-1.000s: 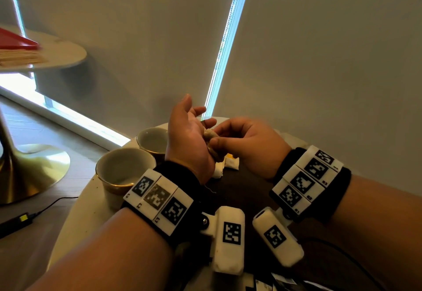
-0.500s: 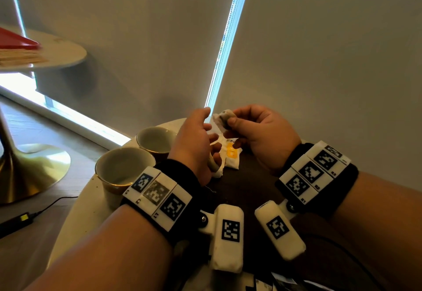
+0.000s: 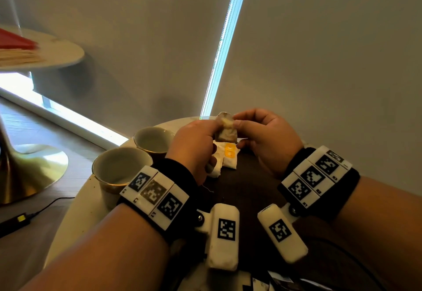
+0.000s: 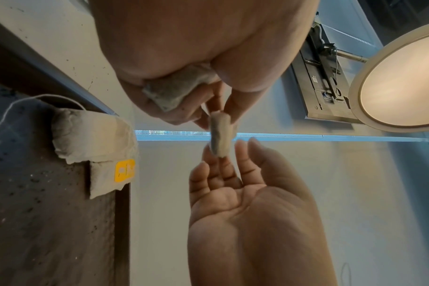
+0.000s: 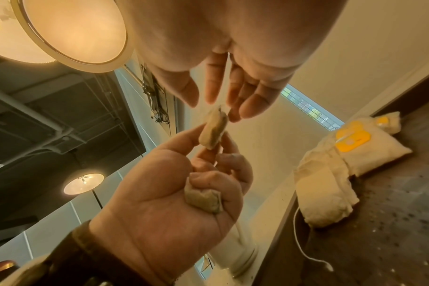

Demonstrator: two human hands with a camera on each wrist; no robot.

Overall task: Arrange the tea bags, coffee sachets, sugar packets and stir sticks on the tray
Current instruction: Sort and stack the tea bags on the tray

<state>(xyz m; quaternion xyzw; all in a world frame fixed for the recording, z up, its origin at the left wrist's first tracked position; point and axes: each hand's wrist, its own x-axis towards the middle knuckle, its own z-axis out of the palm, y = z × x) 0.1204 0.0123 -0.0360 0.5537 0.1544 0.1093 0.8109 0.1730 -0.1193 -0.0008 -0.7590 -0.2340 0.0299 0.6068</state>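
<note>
The left hand's (image 3: 191,146) thumb and fingers (image 4: 235,100) now pinch a tea bag (image 3: 226,129) that half a second ago was gripped by the right hand (image 3: 269,140). It has also dropped a little, to sit between the two hands above the far edge of the tray (image 3: 246,190).

From the head view the right hand seems to be holding the bag's edge. Both wrist views show otherwise: its fingers (image 5: 216,81) are straight and loosely spread, with only the tips at the bag's end. I cannot tell if they touch it.

The wrist views also show a second tea bag (image 5: 203,199) tucked into the left palm under the curled lower fingers. In the head view it shows only as a pale scrap below the hand.

Beneath the hands, a pile of tea bags with yellow tags (image 3: 228,157) lies at the tray's far end, and a string trails from it. Two cups (image 3: 121,167) stand on the pale surface (image 3: 75,217) just left of the tray.
</note>
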